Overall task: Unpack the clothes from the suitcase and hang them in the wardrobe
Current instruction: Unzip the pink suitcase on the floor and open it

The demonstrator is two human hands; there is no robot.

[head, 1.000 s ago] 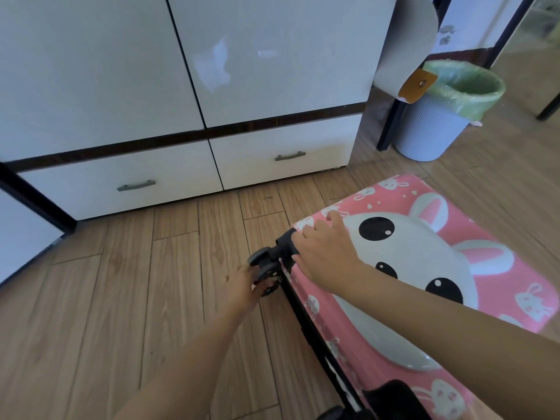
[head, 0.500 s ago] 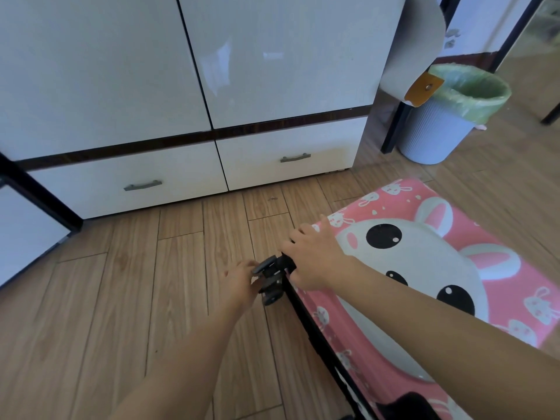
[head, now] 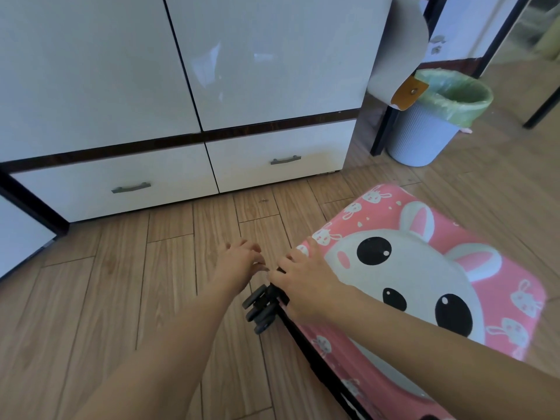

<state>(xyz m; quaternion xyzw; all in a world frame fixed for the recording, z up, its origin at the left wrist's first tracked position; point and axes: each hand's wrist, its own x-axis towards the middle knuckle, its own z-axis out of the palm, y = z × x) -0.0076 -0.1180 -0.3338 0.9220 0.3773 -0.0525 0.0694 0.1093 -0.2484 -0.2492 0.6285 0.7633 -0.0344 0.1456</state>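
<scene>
Your right hand [head: 306,283] curls over the corner of the closed pink rabbit suitcase [head: 409,268], which lies on the floor [head: 121,298] before the wardrobe [head: 242,71]. Your left hand [head: 239,262] is curled just beside it; what it holds I cannot tell. The bin [head: 424,140] carries a green liner [head: 454,95].

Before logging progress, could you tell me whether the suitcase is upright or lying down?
Lying down: the suitcase rests on the floor, rabbit side up, wheels pointing sideways.
</scene>
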